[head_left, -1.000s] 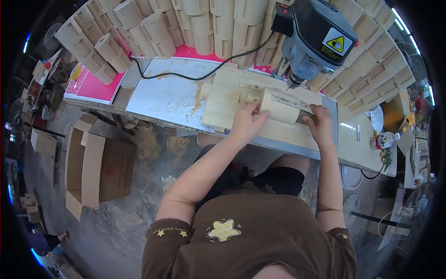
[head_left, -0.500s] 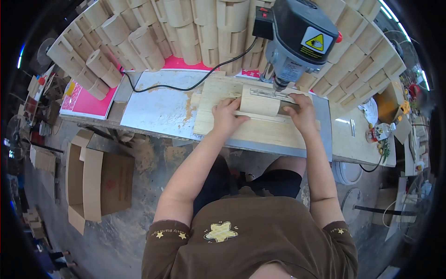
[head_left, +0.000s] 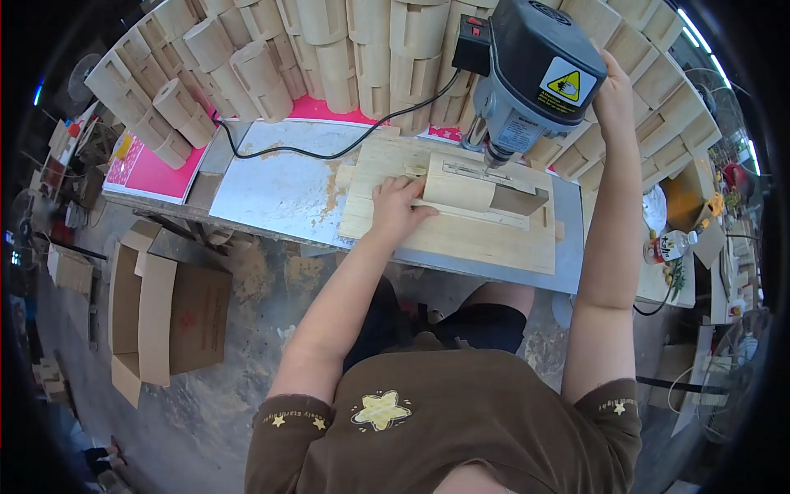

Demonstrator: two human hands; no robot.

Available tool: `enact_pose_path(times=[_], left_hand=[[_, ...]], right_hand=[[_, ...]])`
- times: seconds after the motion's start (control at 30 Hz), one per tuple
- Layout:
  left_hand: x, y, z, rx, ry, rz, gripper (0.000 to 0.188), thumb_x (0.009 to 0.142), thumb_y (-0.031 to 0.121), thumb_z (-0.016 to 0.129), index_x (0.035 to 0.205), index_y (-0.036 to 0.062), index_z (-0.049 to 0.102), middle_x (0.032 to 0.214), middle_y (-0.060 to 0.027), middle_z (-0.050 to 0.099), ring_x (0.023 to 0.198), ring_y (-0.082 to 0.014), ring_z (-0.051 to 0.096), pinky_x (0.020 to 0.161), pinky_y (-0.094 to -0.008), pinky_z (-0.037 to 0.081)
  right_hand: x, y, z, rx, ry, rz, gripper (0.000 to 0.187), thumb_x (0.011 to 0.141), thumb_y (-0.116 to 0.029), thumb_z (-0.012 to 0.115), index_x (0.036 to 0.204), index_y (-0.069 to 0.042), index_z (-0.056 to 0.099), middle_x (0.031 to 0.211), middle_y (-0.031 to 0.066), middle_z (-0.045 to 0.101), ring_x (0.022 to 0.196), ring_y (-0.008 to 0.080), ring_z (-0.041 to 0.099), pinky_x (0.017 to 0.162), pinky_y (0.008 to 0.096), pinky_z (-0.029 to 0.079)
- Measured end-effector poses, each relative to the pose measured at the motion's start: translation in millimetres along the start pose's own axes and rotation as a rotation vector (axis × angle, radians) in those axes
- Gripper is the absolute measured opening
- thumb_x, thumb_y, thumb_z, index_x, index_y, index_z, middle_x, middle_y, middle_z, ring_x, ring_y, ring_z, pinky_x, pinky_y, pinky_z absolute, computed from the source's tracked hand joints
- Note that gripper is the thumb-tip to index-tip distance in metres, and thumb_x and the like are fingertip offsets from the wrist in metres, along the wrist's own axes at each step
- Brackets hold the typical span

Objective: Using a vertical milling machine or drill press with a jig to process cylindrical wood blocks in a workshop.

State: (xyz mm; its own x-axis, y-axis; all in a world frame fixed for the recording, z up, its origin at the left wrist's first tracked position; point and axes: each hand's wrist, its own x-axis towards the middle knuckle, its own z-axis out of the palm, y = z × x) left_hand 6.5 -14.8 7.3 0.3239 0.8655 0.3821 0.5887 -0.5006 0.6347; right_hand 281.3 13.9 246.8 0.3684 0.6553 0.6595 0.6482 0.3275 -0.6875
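Observation:
A pale wooden cylinder (head_left: 457, 186) lies on its side on a flat wooden board (head_left: 395, 222), with a long slotted part along its upper side. My left hand (head_left: 397, 207) grips the cylinder's left end, its thumb along the near side. Above it stands a drill press (head_left: 539, 70) with a dark housing, its chuck (head_left: 497, 155) close over the slotted part. My right hand (head_left: 614, 97) is raised to the right side of the housing, where the red handle knob was visible; its fingertips are partly hidden. A flat block (head_left: 520, 200) sits at the cylinder's right end.
Stacked wooden cylinders (head_left: 333, 74) line the back of the bench on both sides of the drill press. A black cable (head_left: 329, 156) curves across the metal sheet (head_left: 271, 193) at left. An open cardboard box (head_left: 193, 317) stands on the floor; a bottle (head_left: 671, 245) stands at right.
My right hand has left the cylinder's right end and risen to the red knob at the drill press's right side. My left hand stays at the cylinder's left end.

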Motion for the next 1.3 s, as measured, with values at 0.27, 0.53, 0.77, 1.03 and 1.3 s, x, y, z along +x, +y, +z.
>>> enact_pose_path(times=[0.27, 0.53, 0.77, 1.03, 1.3], left_hand=[[2.2, -0.7, -0.2, 0.029, 0.035, 0.020, 0.055, 0.058, 0.028, 0.079, 0.109, 0.0139, 0.064, 0.086, -0.0012, 0.057, 0.092, -0.0235, 0.051, 0.084, -0.0387, 0.032], [3.1, -19.6, 9.0, -0.029, 0.111, 0.092, 0.043, 0.047, 0.027, 0.081, 0.084, 0.0111, 0.065, 0.082, -0.0071, 0.059, 0.085, -0.0297, 0.055, 0.075, -0.0447, 0.038], [-3.4, -3.2, 6.7, -0.010, 0.034, -0.074, 0.059, 0.053, 0.027, 0.081, 0.109, 0.0182, 0.064, 0.091, -0.0040, 0.058, 0.099, -0.0290, 0.049, 0.086, -0.0424, 0.031], [-6.0, -4.9, 7.4, -0.047, 0.065, -0.024, 0.057, 0.054, 0.027, 0.081, 0.107, 0.0182, 0.064, 0.090, -0.0033, 0.057, 0.097, -0.0255, 0.050, 0.086, -0.0405, 0.031], [-0.4, -3.0, 7.5, -0.047, 0.046, -0.026, 0.060, 0.053, 0.028, 0.082, 0.109, 0.0178, 0.064, 0.091, -0.0043, 0.056, 0.097, -0.0259, 0.051, 0.085, -0.0404, 0.032]], right_hand=[[-38.0, -38.3, -17.9, -0.496, 0.003, -0.138, 0.034, 0.090, -0.034, 0.051, 0.079, -0.003, 0.058, 0.065, 0.0153, 0.053, 0.061, 0.0272, 0.048, 0.060, 0.0325, 0.041], [-129.4, -23.3, -24.4, -0.231, -0.011, -0.150, 0.021, 0.093, -0.012, 0.049, 0.087, 0.002, 0.064, 0.062, 0.0031, 0.047, 0.059, 0.0079, 0.042, 0.053, 0.0260, 0.035], [-177.6, 19.2, -12.7, -0.074, 0.011, -0.037, 0.026, 0.096, -0.011, 0.043, 0.103, 0.004, 0.062, 0.068, 0.0002, 0.047, 0.061, 0.0069, 0.041, 0.055, 0.0212, 0.034], [-199.9, 54.1, 17.1, -0.042, 0.000, -0.221, 0.026, 0.095, -0.008, 0.042, 0.112, 0.007, 0.057, 0.080, 0.0073, 0.053, 0.073, 0.0141, 0.050, 0.066, 0.0259, 0.042], [-181.6, 55.7, -5.4, -0.127, 0.003, -0.307, 0.028, 0.097, -0.013, 0.041, 0.112, 0.005, 0.057, 0.076, 0.0039, 0.049, 0.070, 0.0118, 0.045, 0.063, 0.0238, 0.038]])
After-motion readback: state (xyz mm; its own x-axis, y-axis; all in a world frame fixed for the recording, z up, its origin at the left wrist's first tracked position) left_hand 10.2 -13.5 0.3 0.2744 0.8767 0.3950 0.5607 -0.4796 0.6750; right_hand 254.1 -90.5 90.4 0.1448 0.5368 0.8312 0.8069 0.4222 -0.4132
